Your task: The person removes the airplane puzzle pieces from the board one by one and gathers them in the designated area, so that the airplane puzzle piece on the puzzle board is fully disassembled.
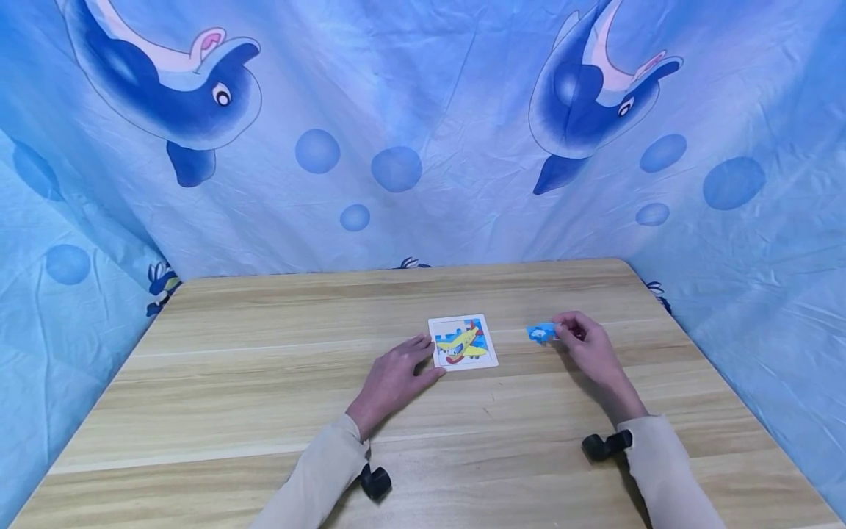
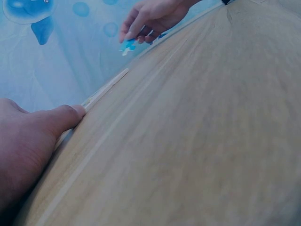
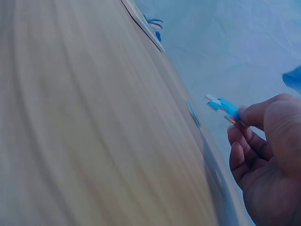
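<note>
A square jigsaw puzzle board (image 1: 492,358) with a pale frame lies flat on the table, showing a yellow airplane against blue. Bare backing shows at its upper left. My left hand (image 1: 396,375) rests at the board's left side, fingers along the left edge and thumb at the near corner. To the right of the board, my right hand (image 1: 587,345) pinches a blue jigsaw piece (image 3: 228,108) between thumb and fingertips, raised off the table. Another thin blue piece (image 3: 194,114) lies on the tabletop beneath it, in the right wrist view.
The wooden table (image 1: 264,397) reaches back to a blue curtain (image 1: 423,132) printed with dolphins and bubbles. Curtain also hangs along both sides. A black wrist camera is strapped to each sleeve (image 1: 317,470).
</note>
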Demonstrator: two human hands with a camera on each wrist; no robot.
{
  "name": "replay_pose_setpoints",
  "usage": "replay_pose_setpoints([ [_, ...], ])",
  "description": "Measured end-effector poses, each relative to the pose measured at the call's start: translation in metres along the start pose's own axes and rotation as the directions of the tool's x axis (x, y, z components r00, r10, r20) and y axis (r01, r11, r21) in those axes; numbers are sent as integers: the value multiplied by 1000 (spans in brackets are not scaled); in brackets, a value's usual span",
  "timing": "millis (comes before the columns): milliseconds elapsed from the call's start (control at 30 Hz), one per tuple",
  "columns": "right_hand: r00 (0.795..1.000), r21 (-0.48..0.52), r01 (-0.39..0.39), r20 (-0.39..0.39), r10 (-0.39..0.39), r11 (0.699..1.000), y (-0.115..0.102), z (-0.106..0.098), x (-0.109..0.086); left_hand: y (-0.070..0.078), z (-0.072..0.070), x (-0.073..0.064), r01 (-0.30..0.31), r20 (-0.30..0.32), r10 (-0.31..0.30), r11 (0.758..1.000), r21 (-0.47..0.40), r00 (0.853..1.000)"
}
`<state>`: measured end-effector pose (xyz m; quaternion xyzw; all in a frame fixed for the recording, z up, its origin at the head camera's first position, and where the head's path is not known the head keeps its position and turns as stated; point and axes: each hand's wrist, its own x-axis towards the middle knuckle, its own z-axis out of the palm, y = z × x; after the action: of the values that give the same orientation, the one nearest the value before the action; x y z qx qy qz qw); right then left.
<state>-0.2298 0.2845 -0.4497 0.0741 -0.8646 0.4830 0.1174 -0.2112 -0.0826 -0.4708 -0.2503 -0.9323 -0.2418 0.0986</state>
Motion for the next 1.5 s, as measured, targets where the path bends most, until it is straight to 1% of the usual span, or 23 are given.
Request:
replay_pose_setpoints([
  [133,999,-38,-24,-29,23,999,7,-11,-4,0,0,0,1,0,-1,1000,-5,1000],
  [333,999,-102,-22,-51,17,994,17,-24,-8,-1,0,0,0,-1,0,1000,-6,1000],
  [500,998,-152,-14,-63,4,988,21,-28,-9,0,0,0,-2,-4,2,1000,-4,1000],
  [633,997,-183,-2,-76,-12,983,22,-29,-7,0,0,0,1,-3,-1,1000,-1,1000],
  [867,997,-237,32,-56,-46,971,25,-26,-1,0,0,0,3,-3,-3,1000,1,1000],
  [1067,991,-300,108,-48,-128,948,32,-23,6,1,0,-1,5,-3,-5,1000,-3,1000],
  [1167,986,-334,133,-53,-160,933,34,-22,9,2,-1,-1,6,-2,-6,1000,-8,1000],
  [1267,985,-357,131,-61,-163,925,34,-21,9,2,-1,-1,4,-3,-5,1000,-12,1000],
  [1500,991,-380,89,-58,-120,921,32,-20,9,1,0,0,6,-1,-6,1000,-8,1000],
])
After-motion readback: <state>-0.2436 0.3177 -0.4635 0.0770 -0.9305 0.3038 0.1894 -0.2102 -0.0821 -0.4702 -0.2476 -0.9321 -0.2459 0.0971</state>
